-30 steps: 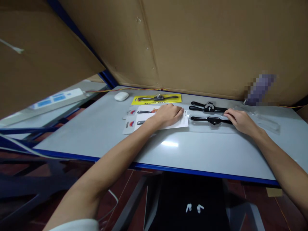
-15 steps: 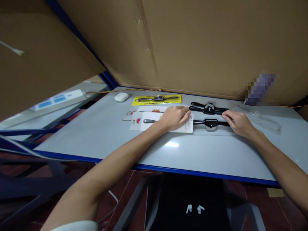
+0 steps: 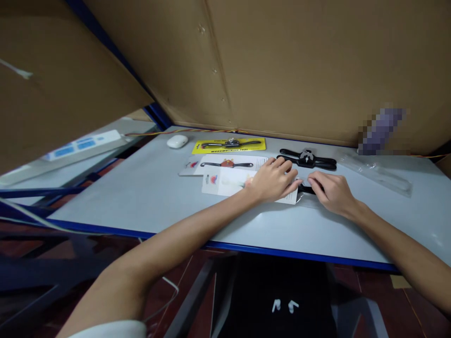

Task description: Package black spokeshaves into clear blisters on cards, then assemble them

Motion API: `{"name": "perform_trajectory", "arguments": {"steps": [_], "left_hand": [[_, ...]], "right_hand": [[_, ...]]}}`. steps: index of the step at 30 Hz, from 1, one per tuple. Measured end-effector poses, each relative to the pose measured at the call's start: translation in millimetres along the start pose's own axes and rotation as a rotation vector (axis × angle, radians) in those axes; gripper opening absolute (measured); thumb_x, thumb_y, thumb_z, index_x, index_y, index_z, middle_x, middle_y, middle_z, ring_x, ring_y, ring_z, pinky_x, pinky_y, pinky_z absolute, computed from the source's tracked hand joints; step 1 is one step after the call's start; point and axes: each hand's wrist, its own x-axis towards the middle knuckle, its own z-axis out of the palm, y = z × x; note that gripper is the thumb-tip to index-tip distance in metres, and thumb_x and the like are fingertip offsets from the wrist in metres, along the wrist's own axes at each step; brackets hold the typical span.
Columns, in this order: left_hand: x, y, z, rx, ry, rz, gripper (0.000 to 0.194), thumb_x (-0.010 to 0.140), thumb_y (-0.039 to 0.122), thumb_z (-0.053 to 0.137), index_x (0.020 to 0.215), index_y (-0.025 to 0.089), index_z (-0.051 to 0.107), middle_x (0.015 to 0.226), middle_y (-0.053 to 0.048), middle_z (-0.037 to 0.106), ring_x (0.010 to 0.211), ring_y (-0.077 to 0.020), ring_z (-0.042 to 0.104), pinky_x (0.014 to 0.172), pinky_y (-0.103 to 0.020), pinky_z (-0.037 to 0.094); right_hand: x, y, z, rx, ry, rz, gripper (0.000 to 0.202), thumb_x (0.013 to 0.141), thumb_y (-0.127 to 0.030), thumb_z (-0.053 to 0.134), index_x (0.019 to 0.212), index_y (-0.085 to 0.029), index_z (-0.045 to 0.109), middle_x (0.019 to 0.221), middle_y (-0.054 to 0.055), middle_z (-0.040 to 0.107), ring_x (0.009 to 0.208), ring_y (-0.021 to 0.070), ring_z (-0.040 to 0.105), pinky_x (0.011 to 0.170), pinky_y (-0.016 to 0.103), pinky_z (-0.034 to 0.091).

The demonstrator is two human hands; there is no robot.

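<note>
Brown cardboard panels (image 3: 299, 70) wall in a pale grey tabletop (image 3: 176, 188) trimmed with a blue edge (image 3: 299, 255). At its middle, the left hand (image 3: 275, 180) lies palm down, fingers spread and slightly bent, on the right part of a white packaging card (image 3: 229, 182). Just beside it, the right hand (image 3: 333, 191) has its fingers curled in, thumb close to the index finger, at a black spokeshave (image 3: 307, 189) that shows only as a short length between the two hands. Whether those fingertips pinch the tool or the clear plastic around it, I cannot tell.

Behind the front card, and partly covered by it, lies a second white card (image 3: 225, 165) printed with a dark spokeshave with a reddish centre. Beyond the hands, a pair of black spokeshaves (image 3: 306, 162) lies close together, handles running left and right. Farther back sits a yellow package (image 3: 253, 148) with another spokeshave, and to its left a rounded white case (image 3: 177, 141). Empty clear plastic packaging (image 3: 380, 175) lies right of the right hand, near a pixelated purple object (image 3: 382, 131).

Red and yellow wires (image 3: 197, 130) run along the rear edge. On a lower surface at far left rests a white power strip (image 3: 82, 148) with blue sockets.
</note>
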Motion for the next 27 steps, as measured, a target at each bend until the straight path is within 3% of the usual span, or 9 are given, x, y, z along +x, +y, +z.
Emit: {"name": "perform_trajectory", "arguments": {"steps": [7,9,12,14,17,22,27], "left_hand": [[1.4,15.1,-1.2,0.001,0.126,-0.010,0.039,0.112,0.034,0.033,0.104,0.020,0.068,0.102,-0.011,0.070,0.088,-0.0242,0.059,0.075,-0.039,0.040],[0.4,14.7,-0.2,-0.051,0.186,-0.004,0.041,0.112,0.032,0.029,0.112,0.019,0.068,0.106,-0.012,0.070,0.090,-0.0240,0.059,0.077,-0.038,0.043],[0.4,12.0,0.8,-0.120,0.227,-0.012,0.045,0.112,0.031,0.024,0.122,0.019,0.066,0.108,-0.013,0.071,0.091,-0.0243,0.059,0.079,-0.039,0.046],[1.6,9.5,0.0,-0.126,0.222,-0.022,0.046,0.112,0.031,0.023,0.122,0.019,0.067,0.107,-0.013,0.072,0.090,-0.0245,0.060,0.078,-0.039,0.045],[4.9,4.8,-3.1,-0.068,0.208,-0.033,0.047,0.112,0.035,0.025,0.116,0.020,0.069,0.100,-0.011,0.073,0.087,-0.0244,0.061,0.075,-0.039,0.042],[9.6,-2.9,-4.0,0.025,0.112,-0.054,0.052,0.112,0.036,0.027,0.092,0.018,0.071,0.084,-0.010,0.071,0.078,-0.0240,0.063,0.068,-0.039,0.038],[8.2,-3.5,2.9,-0.032,-0.013,-0.009,0.049,0.112,0.041,0.032,0.097,0.018,0.072,0.075,-0.008,0.070,0.066,-0.0203,0.063,0.064,-0.035,0.038]], "right_hand": [[1.7,-14.3,3.3,-0.066,0.011,-0.010,0.029,0.104,-0.030,0.040,0.090,-0.024,0.064,0.079,0.007,0.075,0.067,0.0225,0.066,0.064,0.036,0.038],[3.5,-14.9,4.8,-0.090,0.027,0.019,0.027,0.103,-0.041,0.046,0.090,-0.024,0.063,0.078,0.006,0.075,0.065,0.0228,0.065,0.060,0.035,0.035],[8.1,-14.7,6.8,-0.142,0.012,0.099,0.042,0.098,-0.066,0.054,0.087,-0.026,0.061,0.069,0.004,0.070,0.056,0.0217,0.060,0.054,0.034,0.026],[11.2,-14.4,6.8,-0.139,-0.040,0.137,0.049,0.096,-0.074,0.055,0.084,-0.026,0.058,0.064,0.002,0.067,0.052,0.0208,0.057,0.053,0.033,0.022],[13.6,-12.6,3.3,-0.087,-0.110,0.189,0.046,0.095,-0.071,0.061,0.084,-0.026,0.055,0.067,0.002,0.068,0.056,0.0209,0.059,0.053,0.032,0.025],[12.1,-1.5,-11.3,0.128,-0.198,0.202,0.026,0.093,-0.047,0.070,0.093,-0.025,0.057,0.083,0.003,0.072,0.071,0.0217,0.063,0.063,0.032,0.037],[11.7,13.9,-31.6,0.385,-0.351,0.146,0.028,0.093,-0.045,0.068,0.109,-0.022,0.066,0.093,0.004,0.074,0.075,0.0198,0.062,0.069,0.032,0.042]]}}
